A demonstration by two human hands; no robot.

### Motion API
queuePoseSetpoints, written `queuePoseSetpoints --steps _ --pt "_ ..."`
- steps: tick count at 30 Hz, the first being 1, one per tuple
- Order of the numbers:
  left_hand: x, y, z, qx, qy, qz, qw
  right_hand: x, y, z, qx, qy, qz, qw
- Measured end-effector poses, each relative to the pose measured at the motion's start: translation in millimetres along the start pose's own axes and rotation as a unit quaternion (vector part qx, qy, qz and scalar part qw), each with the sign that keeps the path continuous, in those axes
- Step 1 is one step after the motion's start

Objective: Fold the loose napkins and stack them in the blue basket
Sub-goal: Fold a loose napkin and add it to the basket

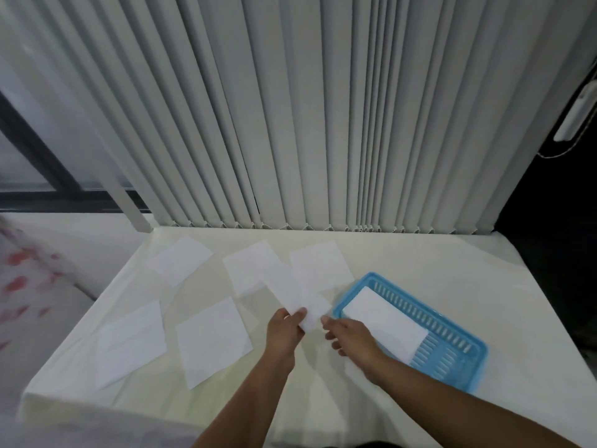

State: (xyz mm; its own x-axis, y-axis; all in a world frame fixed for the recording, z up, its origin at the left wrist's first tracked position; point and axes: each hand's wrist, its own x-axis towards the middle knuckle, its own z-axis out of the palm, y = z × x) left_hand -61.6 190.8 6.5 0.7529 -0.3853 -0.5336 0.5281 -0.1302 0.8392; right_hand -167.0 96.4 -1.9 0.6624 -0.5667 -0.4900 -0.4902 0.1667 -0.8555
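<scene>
A folded white napkin (290,291) hangs in the air above the table, pinched at its near end by my left hand (286,333). My right hand (350,339) sits just to the right, fingertips near the same end, and whether it touches the napkin I cannot tell. The blue basket (458,342) lies at the right with a folded napkin stack (384,321) inside. Several loose napkins lie flat on the white table: far left (179,260), far middle (248,270), far right (318,265), near left (130,342) and near middle (211,339).
The table (403,263) is covered with a pale cloth. Grey vertical blinds (307,124) hang right behind its far edge. A white post (129,205) stands at the back left corner. Dark space lies to the right of the table.
</scene>
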Motion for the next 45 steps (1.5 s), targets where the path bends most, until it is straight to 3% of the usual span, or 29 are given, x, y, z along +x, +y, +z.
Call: queuePoseSetpoints --steps 5,13,18,22,26,30,34,42,45 --pt "-11.6 -0.4 22.5 -0.021 -0.028 0.013 0.999 5.8 -19.3 -5.9 0.127 0.077 0.002 0.989" --pt "25.3 21.1 27.1 -0.120 -0.037 -0.041 0.991 8.7 -19.7 -36.6 0.113 0.085 0.022 0.990" --pt "41.5 30.6 45.7 -0.045 -0.072 -0.050 0.995 10.9 -9.2 -65.5 0.179 0.169 0.049 0.968" --pt "48.7 21.4 66.5 0.124 -0.121 -0.009 0.985 13.2 4.2 -88.9 0.203 0.280 0.055 0.937" --pt "53.0 9.5 73.4 0.289 -0.150 0.091 0.941 4.7 22.8 -94.9 0.161 0.371 0.050 0.913" --pt "64.8 -3.7 70.9 0.402 -0.176 0.126 0.890 -6.4 42.0 -91.7 0.135 0.417 0.056 0.897" --pt "72.6 -7.6 68.2 0.435 -0.155 0.185 0.868 -12.3 55.0 -86.8 0.088 0.439 0.070 0.891" --pt "92.6 -14.6 70.5 0.628 -0.205 0.272 0.700 -19.0 58.5 -74.3 0.088 0.465 0.089 0.876" --pt "94.6 -14.7 72.7 0.648 -0.206 0.269 0.681 -18.3 58.3 -72.7 0.092 0.470 0.096 0.873"
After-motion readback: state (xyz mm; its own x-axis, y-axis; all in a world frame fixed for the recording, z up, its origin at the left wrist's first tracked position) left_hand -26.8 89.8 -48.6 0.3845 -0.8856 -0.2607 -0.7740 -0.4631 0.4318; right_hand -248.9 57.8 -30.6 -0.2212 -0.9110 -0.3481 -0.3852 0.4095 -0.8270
